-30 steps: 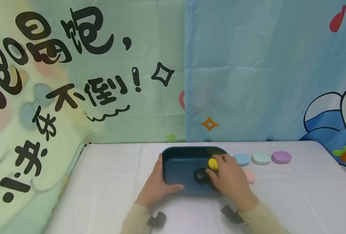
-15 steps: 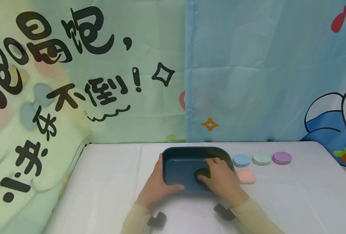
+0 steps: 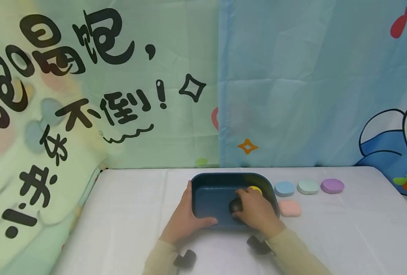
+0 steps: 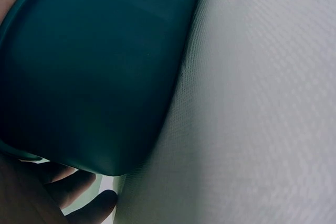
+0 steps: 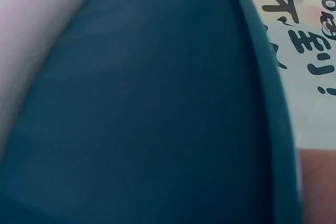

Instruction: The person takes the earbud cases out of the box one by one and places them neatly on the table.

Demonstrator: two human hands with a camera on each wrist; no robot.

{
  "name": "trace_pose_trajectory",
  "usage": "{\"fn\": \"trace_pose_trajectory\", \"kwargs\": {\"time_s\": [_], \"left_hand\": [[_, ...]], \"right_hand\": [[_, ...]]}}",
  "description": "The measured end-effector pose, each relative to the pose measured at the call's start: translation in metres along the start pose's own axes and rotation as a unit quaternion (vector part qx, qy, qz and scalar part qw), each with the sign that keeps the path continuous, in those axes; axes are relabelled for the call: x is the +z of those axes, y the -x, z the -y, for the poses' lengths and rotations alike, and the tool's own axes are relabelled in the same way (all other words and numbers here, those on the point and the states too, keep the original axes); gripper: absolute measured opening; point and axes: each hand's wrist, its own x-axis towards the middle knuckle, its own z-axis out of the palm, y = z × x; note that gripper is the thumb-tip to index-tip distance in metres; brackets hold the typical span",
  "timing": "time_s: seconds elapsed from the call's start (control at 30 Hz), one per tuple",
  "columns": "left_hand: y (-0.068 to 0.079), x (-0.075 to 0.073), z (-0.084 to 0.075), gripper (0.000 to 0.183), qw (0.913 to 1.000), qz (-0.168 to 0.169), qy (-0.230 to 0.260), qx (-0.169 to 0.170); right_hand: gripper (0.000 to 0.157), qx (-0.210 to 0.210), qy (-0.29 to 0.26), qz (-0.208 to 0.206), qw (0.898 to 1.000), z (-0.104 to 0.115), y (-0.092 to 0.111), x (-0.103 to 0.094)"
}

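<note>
A dark blue rectangular tray (image 3: 210, 191) with raised walls stands on the white-covered table. My left hand (image 3: 189, 217) holds its left end, fingers along the outer side wall and thumb across the near rim. Inside the tray, my right hand (image 3: 258, 210) grips a black rounded object (image 3: 235, 205), its thumb low and its fingers over the top. Behind that hand a yellow object (image 3: 256, 188) shows only its upper part. In the right wrist view the tray's outer wall (image 5: 157, 103) hides the fingertips; part of the hand (image 5: 319, 187) shows past the rim.
To the right of the tray lie a blue oval piece (image 3: 284, 188), a pale green one (image 3: 307, 187), a purple one (image 3: 332, 186) and a pink rounded block (image 3: 290, 208). The pink block lies close to the tray's right wall. A printed cloth backdrop (image 3: 176, 126) hangs behind the table.
My right hand has left the yellow object at the tray's right side and moved left and down to the black object, closing on it. The left hand stays in place.
</note>
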Motion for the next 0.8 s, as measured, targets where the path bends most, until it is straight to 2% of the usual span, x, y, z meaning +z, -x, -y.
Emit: {"fn": "trace_pose_trajectory", "kwargs": {"time_s": [0.3, 0.8], "left_hand": [[0.0004, 0.0001, -0.0004, 0.131, 1.0, -0.003, 0.0, 0.0], [0.0004, -0.0007, -0.0012, 0.13, 1.0, 0.001, -0.005, 0.0]], "right_hand": [[0.055, 0.002, 0.003, 0.029, 1.0, -0.0008, -0.0043, 0.0012], [0.043, -0.011, 0.0, 0.009, 1.0, -0.0039, -0.0056, 0.004]]}}
